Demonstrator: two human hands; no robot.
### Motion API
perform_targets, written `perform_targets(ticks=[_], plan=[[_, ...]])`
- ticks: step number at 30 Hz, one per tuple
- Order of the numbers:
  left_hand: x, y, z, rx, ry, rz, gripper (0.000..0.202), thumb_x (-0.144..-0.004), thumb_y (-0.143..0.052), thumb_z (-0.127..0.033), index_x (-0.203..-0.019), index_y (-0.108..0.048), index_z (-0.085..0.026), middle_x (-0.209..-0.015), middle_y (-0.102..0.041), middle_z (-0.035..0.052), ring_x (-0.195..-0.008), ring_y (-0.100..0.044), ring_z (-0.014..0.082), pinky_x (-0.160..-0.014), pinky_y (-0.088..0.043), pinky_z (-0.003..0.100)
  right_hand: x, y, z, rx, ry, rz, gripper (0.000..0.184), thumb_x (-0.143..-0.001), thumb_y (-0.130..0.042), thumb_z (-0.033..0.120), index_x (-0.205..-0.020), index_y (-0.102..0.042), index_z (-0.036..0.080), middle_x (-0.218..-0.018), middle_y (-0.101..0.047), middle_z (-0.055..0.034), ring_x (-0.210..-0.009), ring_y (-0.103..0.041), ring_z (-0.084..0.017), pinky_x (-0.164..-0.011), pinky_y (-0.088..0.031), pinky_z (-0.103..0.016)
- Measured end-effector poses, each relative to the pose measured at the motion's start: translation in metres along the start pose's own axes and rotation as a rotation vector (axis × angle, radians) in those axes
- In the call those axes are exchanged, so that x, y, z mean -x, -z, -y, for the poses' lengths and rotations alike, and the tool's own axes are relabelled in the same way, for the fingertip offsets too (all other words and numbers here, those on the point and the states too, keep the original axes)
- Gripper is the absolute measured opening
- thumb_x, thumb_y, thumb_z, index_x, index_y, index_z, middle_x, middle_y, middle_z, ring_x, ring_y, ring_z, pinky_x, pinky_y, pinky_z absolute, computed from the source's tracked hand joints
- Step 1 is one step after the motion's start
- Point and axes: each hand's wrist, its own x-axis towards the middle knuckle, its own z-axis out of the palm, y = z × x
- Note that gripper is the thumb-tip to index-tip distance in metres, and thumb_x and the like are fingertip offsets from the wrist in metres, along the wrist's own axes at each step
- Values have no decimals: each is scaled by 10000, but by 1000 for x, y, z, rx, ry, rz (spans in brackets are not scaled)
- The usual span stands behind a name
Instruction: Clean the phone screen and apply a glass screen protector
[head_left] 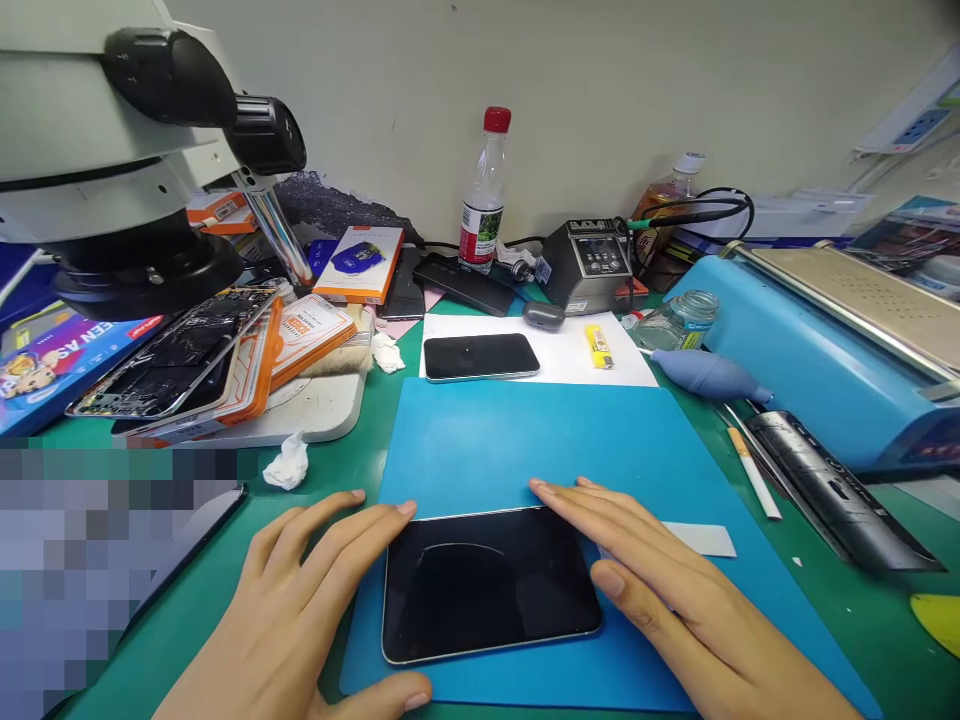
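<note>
Phone (491,590) lies flat, dark face up, on the blue mat (540,440), toward the mat's 8 o'clock. Left hand (307,580): fingers spread, thumb apart, bracketing the phone from 9 o'clock, index fingertip at the 10 o'clock corner. Right hand (667,590): fingers laid close together, thumb apart, at 3 o'clock, fingertips at the far edge (thumb contact cannot be confirmed). Neither hand pinches anything. Progress, as judged: placement on the mat is done; the phone appears whole, no part lifted off. Not yet done: any lifting or opening. White strip (705,540) lies beyond the right hand, between 2 and 3 o'clock; second phone (480,357) rests on a white sheet (562,362) at 12 o'clock.
</note>
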Motion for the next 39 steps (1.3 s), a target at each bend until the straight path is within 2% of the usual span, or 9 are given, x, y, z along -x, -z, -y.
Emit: perform_targets(ticks=[3,7,11,25,29,39], plan=[[-1,1,-3,4,32,-2,875,-976,-745,-608,-1708,-369,-312,-1543,-689,-9,-1427,-513,328,-1114,-408,431,0,1,-1,-32,14,0,542,-1101,-415,674,-1610,-504,512,-1736,-424,116,-1700,-219,-281,-1336,-106,-610],[-2,1,-5,19,59,3,842,-968,-762,-530,-1696,-384,-340,-1524,-705,-2,-1401,-551,346,-1096,-462,468,0,3,-2,-65,53,21,530,-1057,-485,720,-1522,-619,504,-1729,-450,98,-1691,-256,-325,-1322,-167,-640],[-1,2,-5,30,62,8,812,-984,-746,-519,-1693,-387,-350,-1552,-691,-7,-1417,-535,350,-1106,-450,480,-2,3,-3,-68,64,14,526,-1042,-483,748,-1487,-646,520,-1724,-460,103,-1687,-269,-335,-1311,-190,-651],[-3,4,-5,20,24,2,777,-1003,-739,-525,-1679,-413,-321,-1579,-668,-38,-1429,-499,318,-1135,-353,431,1,4,-2,-78,42,37,600,-996,-491,820,-1503,-623,528,-1720,-460,105,-1696,-227,-353,-1290,-173,-681],[-3,4,-5,24,23,-4,780,-1003,-726,-568,-1680,-413,-338,-1572,-673,-29,-1423,-511,327,-1124,-365,435,1,4,-5,-57,51,42,640,-989,-512,817,-1536,-607,500,-1735,-443,81,-1694,-226,-362,-1296,-184,-666],[-5,5,-7,41,32,-20,714,-1030,-685,-574,-1657,-445,-333,-1555,-683,-31,-1419,-512,313,-1127,-354,427,1,3,-9,-35,67,34,676,-969,-520,842,-1561,-570,519,-1739,-437,85,-1692,-229,-359,-1289,-208,-659]])
